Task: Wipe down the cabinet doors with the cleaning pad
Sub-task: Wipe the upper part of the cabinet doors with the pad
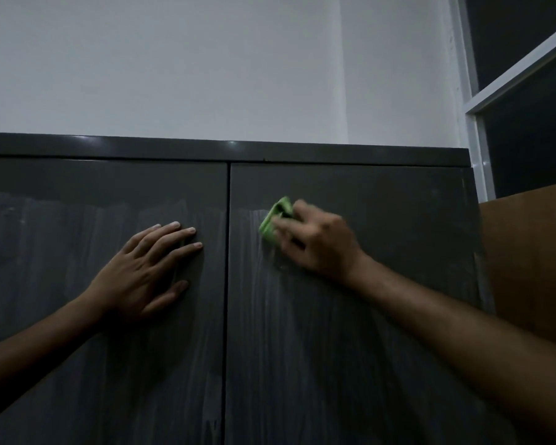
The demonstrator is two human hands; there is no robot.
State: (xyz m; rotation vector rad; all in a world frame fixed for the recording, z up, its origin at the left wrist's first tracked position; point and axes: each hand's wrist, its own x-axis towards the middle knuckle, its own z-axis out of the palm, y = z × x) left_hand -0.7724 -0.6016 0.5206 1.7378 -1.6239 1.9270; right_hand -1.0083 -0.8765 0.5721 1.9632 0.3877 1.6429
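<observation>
— Two dark grey cabinet doors fill the lower half of the view, yes?

— Yes. The left door (pixel 103 284) and the right door (pixel 382 284) are closed and meet at a narrow vertical seam near the middle. A dark top panel (pixel 225 150) runs across above them. Both doors carry pale vertical streaks, heaviest just right of the seam.

— And behind them?

— A plain pale wall (pixel 206 59) rises above the cabinet. At the far right stands a white frame (pixel 477 139) around dark panes, and below it a brown board (pixel 533 252) sits beside the cabinet's right edge.

— Where are the hands?

— They are well apart, one on each door. The left hand (pixel 145 271) lies flat on the left door, fingers straight and spread, tips pointing toward the seam, holding nothing. The right hand (pixel 318 239) is on the upper part of the right door, fingers curled round the cleaning pad (pixel 275 221).

— And the pad itself?

— It is green and folded, pressed against the right door just right of the seam. It sticks out past the right hand's fingertips on the upper left side. That hand and the pad look blurred. The left hand is across the seam from the pad, slightly lower, and does not touch it.
</observation>
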